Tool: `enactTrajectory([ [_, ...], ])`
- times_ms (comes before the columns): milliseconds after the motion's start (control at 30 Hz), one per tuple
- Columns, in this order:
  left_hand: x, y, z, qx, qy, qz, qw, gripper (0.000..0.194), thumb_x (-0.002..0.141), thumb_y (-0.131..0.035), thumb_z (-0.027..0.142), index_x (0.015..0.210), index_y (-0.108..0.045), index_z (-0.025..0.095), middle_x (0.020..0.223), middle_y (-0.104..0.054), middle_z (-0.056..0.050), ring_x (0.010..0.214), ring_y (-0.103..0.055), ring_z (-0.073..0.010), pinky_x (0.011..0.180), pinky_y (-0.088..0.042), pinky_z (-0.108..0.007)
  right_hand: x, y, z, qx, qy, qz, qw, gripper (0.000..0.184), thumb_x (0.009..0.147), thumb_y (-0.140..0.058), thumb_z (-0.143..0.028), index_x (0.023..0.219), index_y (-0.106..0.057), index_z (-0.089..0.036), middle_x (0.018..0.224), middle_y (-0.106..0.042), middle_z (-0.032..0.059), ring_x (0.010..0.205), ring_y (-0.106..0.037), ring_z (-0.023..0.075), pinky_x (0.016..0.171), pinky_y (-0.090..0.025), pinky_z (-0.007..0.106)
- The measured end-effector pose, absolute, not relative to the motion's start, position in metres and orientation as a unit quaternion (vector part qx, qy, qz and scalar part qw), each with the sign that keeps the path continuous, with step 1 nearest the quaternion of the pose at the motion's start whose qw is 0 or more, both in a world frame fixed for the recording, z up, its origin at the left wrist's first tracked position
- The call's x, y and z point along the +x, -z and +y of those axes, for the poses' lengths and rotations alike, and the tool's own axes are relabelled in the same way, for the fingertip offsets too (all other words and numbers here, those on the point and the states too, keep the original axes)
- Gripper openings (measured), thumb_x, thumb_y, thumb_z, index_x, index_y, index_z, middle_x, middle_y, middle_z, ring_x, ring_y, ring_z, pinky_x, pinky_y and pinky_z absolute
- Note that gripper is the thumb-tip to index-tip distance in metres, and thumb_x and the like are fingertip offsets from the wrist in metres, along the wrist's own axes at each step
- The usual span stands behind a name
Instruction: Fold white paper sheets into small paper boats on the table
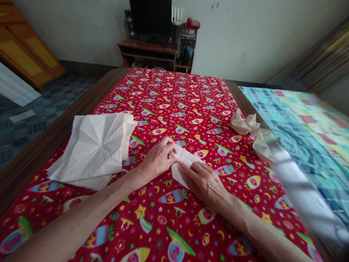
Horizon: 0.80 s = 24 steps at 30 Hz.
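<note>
A partly folded sheet of white paper (179, 174) lies on the red patterned cloth in front of me. My left hand (163, 154) pinches its left corner between thumb and curled fingers. Over the paper's right part rests my right hand (205, 180), its index finger pressing near the left thumb and covering much of the sheet. To the left is a stack of creased paper sheets (92, 145), the top one marked with star-like fold lines. Several folded paper boats (263, 147) stand at the right edge of the cloth.
The red cloth (174, 109) with rockets and stars covers a dark wooden table (79, 109). A bed with a blue checked cover (289, 127) adjoins on the right. Beyond the far end stand a desk (149, 47) with a monitor (151, 16) and speakers. A wooden cabinet (29, 43) is at far left.
</note>
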State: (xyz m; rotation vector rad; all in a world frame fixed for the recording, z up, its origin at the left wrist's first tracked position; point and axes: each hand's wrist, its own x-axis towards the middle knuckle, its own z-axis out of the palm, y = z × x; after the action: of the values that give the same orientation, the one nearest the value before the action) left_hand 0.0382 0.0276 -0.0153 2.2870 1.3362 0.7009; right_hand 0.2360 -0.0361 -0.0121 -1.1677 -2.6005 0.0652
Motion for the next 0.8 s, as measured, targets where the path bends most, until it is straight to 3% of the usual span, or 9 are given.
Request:
enactTrajectory([
  [267,0.039,0.020,0.025,0.808,-0.269,0.498,0.162,0.057,0.074,-0.074,0.026,0.123,-0.046,0.021,0.118,-0.045,-0.008,0.100,-0.057,-0.0211,0.088,-0.052,-0.035,0.226,0.005,-0.035,-0.471,0.034,-0.879,0.064,0.033,0.098,-0.037,-0.033,0.122,-0.055,-0.020,0.079,-0.059,0.0021,0.073,-0.055,0.0162,0.064,-0.036,0.029],
  [500,0.030,0.020,0.036,0.799,-0.270,0.534,0.066,0.057,0.074,-0.072,0.035,0.124,-0.047,0.021,0.129,-0.039,-0.011,0.120,-0.045,-0.0300,0.101,-0.043,-0.047,0.225,0.005,-0.035,-0.472,0.044,-0.879,0.052,0.034,0.099,-0.033,-0.031,0.123,-0.054,-0.020,0.079,-0.061,0.0023,0.073,-0.057,0.0155,0.064,-0.035,0.029],
  [800,0.025,0.022,0.031,0.798,-0.287,0.530,-0.005,0.059,0.082,-0.064,0.031,0.134,-0.038,0.020,0.140,-0.034,-0.015,0.128,-0.039,-0.0316,0.104,-0.038,-0.050,0.224,0.007,-0.034,-0.468,0.052,-0.880,0.062,0.034,0.098,-0.035,-0.030,0.124,-0.054,-0.018,0.080,-0.062,0.0033,0.073,-0.059,0.0159,0.063,-0.038,0.028],
])
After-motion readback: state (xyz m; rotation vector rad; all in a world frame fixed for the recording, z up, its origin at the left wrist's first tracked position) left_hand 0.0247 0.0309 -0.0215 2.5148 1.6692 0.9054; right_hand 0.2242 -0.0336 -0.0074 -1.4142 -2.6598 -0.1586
